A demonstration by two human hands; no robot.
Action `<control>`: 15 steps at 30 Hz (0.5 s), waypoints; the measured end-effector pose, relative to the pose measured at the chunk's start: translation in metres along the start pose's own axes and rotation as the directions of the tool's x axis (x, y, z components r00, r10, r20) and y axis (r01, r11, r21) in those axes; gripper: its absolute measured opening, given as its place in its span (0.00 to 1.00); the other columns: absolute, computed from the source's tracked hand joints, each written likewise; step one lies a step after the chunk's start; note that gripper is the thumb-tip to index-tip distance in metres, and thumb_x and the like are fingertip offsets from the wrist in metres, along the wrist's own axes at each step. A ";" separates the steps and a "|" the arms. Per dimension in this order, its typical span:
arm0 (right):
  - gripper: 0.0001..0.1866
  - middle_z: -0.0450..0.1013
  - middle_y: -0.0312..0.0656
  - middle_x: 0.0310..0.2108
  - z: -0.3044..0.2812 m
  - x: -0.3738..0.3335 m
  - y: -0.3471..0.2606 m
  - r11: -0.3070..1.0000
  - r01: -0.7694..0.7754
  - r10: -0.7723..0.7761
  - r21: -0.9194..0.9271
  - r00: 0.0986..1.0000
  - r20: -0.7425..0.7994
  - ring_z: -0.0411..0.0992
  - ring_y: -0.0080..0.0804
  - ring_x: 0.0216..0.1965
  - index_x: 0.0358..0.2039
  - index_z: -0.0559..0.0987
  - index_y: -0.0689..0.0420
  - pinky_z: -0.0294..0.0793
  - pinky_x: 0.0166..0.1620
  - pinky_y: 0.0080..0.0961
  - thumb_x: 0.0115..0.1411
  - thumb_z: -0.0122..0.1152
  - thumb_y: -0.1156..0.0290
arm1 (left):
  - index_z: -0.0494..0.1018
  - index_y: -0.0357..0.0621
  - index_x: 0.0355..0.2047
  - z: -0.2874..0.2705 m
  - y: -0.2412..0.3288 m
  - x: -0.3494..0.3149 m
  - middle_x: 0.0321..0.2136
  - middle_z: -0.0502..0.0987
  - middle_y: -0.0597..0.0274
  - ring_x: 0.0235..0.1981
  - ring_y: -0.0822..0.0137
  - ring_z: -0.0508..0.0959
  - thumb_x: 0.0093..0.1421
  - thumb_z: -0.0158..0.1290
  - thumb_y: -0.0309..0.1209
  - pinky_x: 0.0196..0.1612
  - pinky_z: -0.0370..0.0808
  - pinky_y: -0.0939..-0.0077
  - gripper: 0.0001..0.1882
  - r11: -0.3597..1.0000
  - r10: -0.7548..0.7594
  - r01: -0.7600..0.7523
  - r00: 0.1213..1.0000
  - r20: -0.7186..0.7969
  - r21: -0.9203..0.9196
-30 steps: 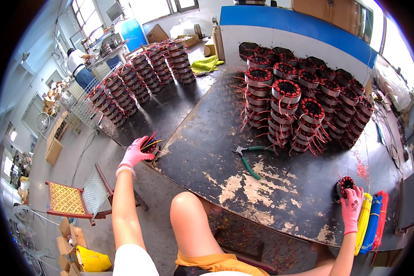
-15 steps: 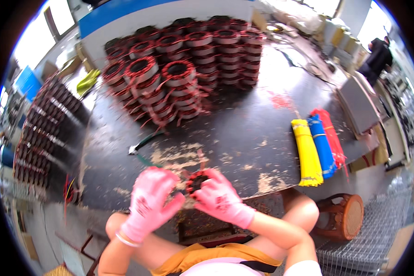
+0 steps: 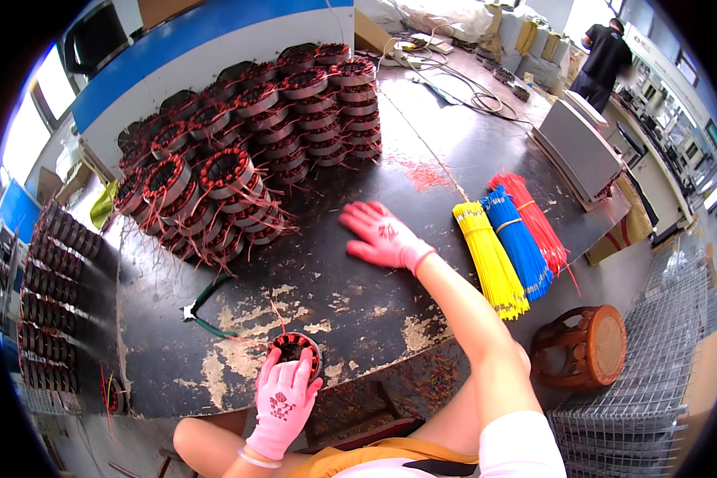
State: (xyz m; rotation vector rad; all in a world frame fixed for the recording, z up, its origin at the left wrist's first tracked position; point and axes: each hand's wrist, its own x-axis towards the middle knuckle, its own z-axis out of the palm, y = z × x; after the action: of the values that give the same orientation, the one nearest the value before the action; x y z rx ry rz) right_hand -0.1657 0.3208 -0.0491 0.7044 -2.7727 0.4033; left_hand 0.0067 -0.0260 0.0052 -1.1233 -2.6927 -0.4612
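Note:
A wound motor stator [image 3: 311,348], a dark ring with red windings and loose red leads, lies at the table's near edge. My left hand [image 3: 283,394], in a pink glove, grips it, fingers over the ring and its central opening. Reaching forward across the dark table, my right hand [image 3: 383,237], also gloved in pink, is spread with nothing in it. The nearest things to it are the stacks of similar stators [image 3: 231,171] on its left and a yellow wire bundle [image 3: 490,259] on its right.
Blue [image 3: 518,243] and red wire bundles [image 3: 534,219] lie beside the yellow one. A curved green thing with a white end [image 3: 203,315] rests left of the stator. More stators [image 3: 52,295] stand far left. A wooden stool [image 3: 581,348] is at right; a person [image 3: 603,64] stands beyond.
My right hand has let go of the stator and moved forward over the table, opening. My left hand has come onto the stator. The view has shifted, showing more of the right side.

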 end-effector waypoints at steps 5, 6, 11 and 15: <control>0.33 0.63 0.52 0.69 0.003 -0.008 0.017 0.975 -0.215 0.201 -0.046 0.957 -0.207 0.56 0.50 0.72 0.65 0.70 0.59 0.49 0.74 0.45 0.66 0.56 0.51 | 0.72 0.39 0.57 0.002 0.001 0.008 0.41 0.76 0.58 0.47 0.54 0.76 0.51 0.64 0.27 0.68 0.65 0.45 0.31 0.999 0.029 -0.030 0.999 -0.025 -0.045; 0.32 0.64 0.52 0.68 -0.004 -0.014 -0.004 0.981 -0.192 0.185 -0.009 0.956 -0.226 0.58 0.50 0.72 0.65 0.70 0.58 0.51 0.73 0.45 0.65 0.58 0.53 | 0.72 0.39 0.57 0.002 -0.002 0.004 0.42 0.76 0.57 0.48 0.54 0.76 0.50 0.63 0.26 0.68 0.64 0.44 0.31 0.999 0.024 -0.026 0.999 -0.036 -0.048; 0.17 0.79 0.46 0.48 -0.093 -0.121 -0.072 0.929 -0.367 0.355 0.036 0.863 -0.359 0.77 0.47 0.49 0.47 0.80 0.57 0.76 0.53 0.39 0.57 0.67 0.67 | 0.75 0.42 0.53 -0.007 0.003 0.010 0.47 0.77 0.58 0.58 0.49 0.72 0.48 0.58 0.17 0.69 0.62 0.40 0.28 0.994 0.077 -0.075 0.997 0.021 -0.077; 0.15 0.75 0.42 0.26 -0.147 -0.239 -0.071 0.553 -0.823 0.694 -0.132 0.542 -0.473 0.76 0.44 0.32 0.24 0.75 0.55 0.75 0.37 0.41 0.61 0.67 0.61 | 0.75 0.43 0.51 -0.014 0.012 0.018 0.48 0.77 0.57 0.58 0.49 0.73 0.50 0.57 0.17 0.70 0.61 0.40 0.26 0.976 0.132 -0.125 0.991 0.029 -0.181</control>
State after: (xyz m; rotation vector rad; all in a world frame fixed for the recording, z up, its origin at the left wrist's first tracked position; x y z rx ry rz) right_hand 0.0979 0.4098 0.0284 -0.6982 -2.5011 0.1511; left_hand 0.0033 -0.0107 0.0258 -1.3592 -2.6335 -0.6756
